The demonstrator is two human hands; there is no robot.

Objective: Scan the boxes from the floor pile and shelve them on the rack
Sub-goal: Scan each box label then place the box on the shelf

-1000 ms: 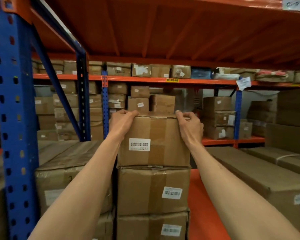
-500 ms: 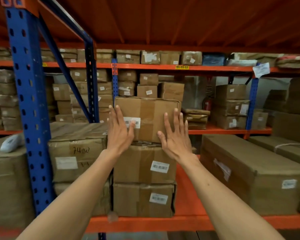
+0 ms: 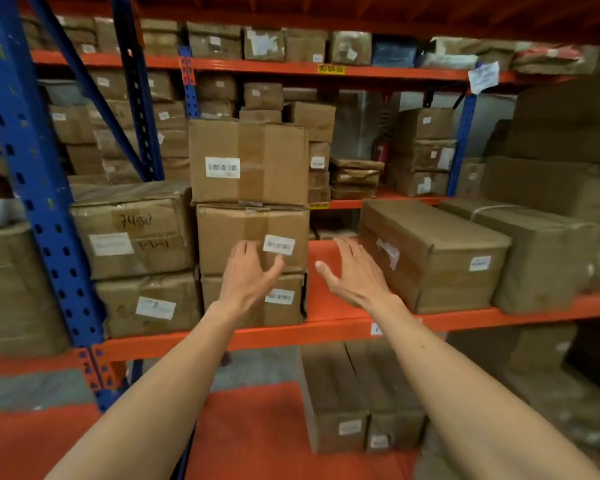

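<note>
At mid-frame, the top box (image 3: pixel 248 161) now sits alone on a stack of 3 on the orange rack (image 3: pixel 343 329). Left hand (image 3: pixel 246 275) and right hand (image 3: pixel 355 271) have let go and dropped, fingers spread, empty; that box looks shelved.

Single head-worn view, facing forward and slightly down at the rack (image 3: pixel 326 332), close range

red fire extinguisher (image 3: pixel 380 152) behind far shelving, white paper tag (image 3: pixel 483 76)
</note>
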